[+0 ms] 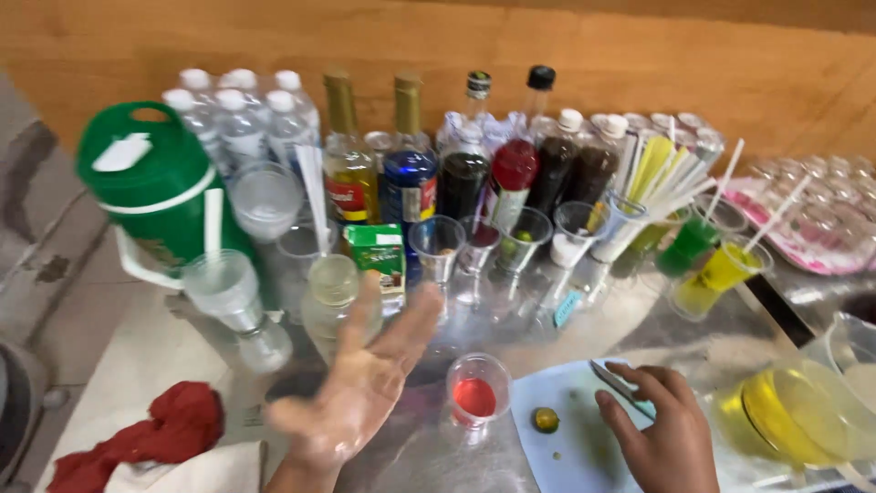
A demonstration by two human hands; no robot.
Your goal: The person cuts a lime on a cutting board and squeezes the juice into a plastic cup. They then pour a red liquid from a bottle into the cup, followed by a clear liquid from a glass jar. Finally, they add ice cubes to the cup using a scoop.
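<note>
1. standing at far left, the green jug (151, 183) w/ white lid tab is kept off to the side, apart from the smaller items, so the middle of the metal counter (639, 333) stays reachable.
2. syrup and drink bottles (429, 169) are lined upright along the wooden wall, water bottles behind them; tall items at the back, so nothing blocks the cups.
3. a clear pitcher of yellow liquid (803, 411) is set at the right edge, just beside the cutting board (566, 438).
4. empty clear cups (438, 246) are ranged in front of the bottles; two cups of green/yellow drink w/ straws sit further right.
5. the left hand (360, 383) is raised over the counter, open, fingers spread, palm up, holding nothing; blurred.
6. the right hand (662, 429) rests on the board, curled round a knife (616, 382), blade lying flat.
7. a small cup w/ red liquid (476, 393) stands between the hands, touching neither.
8. a small green lime (546, 420) lies on the board, near the blade.
</note>
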